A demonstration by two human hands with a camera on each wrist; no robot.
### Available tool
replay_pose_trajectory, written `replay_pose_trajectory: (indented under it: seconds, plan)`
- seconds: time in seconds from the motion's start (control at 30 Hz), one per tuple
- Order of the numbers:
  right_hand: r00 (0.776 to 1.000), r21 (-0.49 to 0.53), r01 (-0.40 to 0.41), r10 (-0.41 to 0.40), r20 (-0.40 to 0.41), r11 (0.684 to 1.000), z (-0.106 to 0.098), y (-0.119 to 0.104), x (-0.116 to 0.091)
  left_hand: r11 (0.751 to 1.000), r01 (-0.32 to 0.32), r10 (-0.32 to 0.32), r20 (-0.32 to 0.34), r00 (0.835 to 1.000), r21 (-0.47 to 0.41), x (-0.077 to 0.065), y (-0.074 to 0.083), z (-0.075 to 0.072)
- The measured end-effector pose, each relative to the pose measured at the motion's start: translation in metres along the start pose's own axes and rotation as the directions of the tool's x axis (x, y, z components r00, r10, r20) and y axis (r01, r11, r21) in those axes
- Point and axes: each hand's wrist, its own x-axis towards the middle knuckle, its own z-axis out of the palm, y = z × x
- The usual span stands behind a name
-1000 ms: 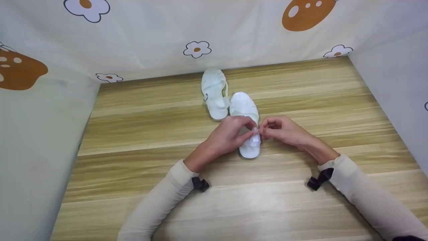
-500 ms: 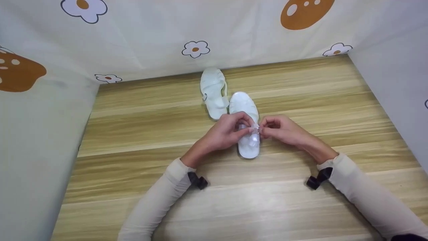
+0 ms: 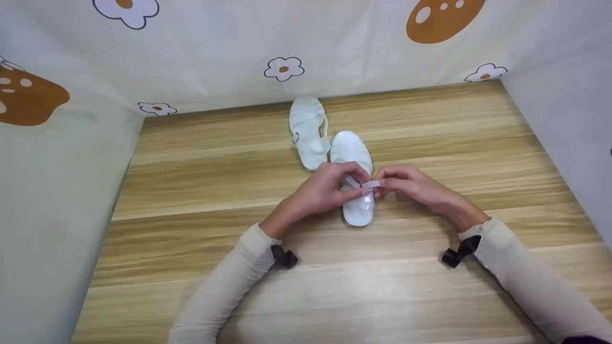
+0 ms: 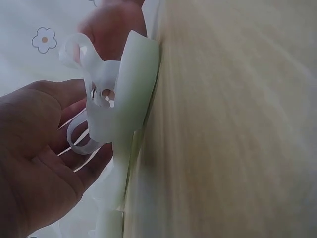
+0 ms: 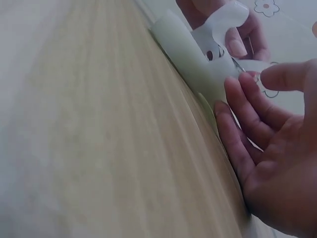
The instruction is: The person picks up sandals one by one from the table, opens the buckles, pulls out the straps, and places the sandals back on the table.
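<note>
A translucent white jelly sandal point(image 3: 351, 143) lies on the wood-grain surface, toe pointing away. My left hand point(image 3: 325, 188) reaches over it from the left and pinches its ankle strap point(image 3: 371, 184) between thumb and fingers. From the right, my right hand point(image 3: 413, 186) pinches the strap's free end, which sticks out past the left fingertips. A small metal buckle point(image 5: 239, 64) shows by the right fingertips in the right wrist view. The left wrist view has the sandal's heel point(image 4: 136, 82) up close, the strap looping beside it; whether the strap is through the buckle I cannot tell.
A matching sandal point(image 3: 306, 124) lies beyond and left of the first, close beside it, its toe near the back cloth. That patterned cloth point(image 3: 229, 57) hangs behind the wood-grain surface point(image 3: 201, 191); pale walls point(image 3: 564, 95) stand at both sides.
The strap end now stands out to the right between the fingertips, where the metal buckle showed half a second ago. My right hand has shifted slightly; the sandals have stayed in place.
</note>
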Motion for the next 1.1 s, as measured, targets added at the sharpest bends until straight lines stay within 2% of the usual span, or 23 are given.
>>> replay_pose_trajectory:
  seconds: [0.13, 0.3, 0.57, 0.7, 1.1]
  plan:
    - [0.999, 0.027, 0.023, -0.023, 0.031, 0.999, -0.0026, 0.0009, -0.0008, 1.000, -0.019, 0.020, 0.012, 1.000, -0.021, -0.0007, -0.0008, -0.0028]
    - [0.999, -0.013, 0.027, -0.027, 0.029, 1.000, -0.0023, 0.0035, -0.0010, 0.999, -0.037, 0.037, 0.010, 0.999, -0.020, -0.0006, -0.0013, -0.0036]
    - [0.999, 0.067, 0.017, -0.019, 0.029, 0.998, -0.0033, 0.0037, -0.0027, 1.000, -0.021, 0.022, -0.018, 1.000, 0.019, -0.0006, -0.0035, -0.0013]
    - [0.999, 0.072, 0.019, -0.021, 0.026, 0.997, -0.0037, 0.0043, -0.0019, 1.000, -0.009, 0.009, -0.012, 1.000, 0.028, -0.0015, -0.0030, 0.0002]
    - [0.999, 0.067, 0.026, -0.027, 0.026, 0.997, -0.0032, 0.0064, -0.0012, 0.999, -0.033, 0.034, -0.034, 0.999, 0.030, -0.0011, 0.0002, 0.0042]
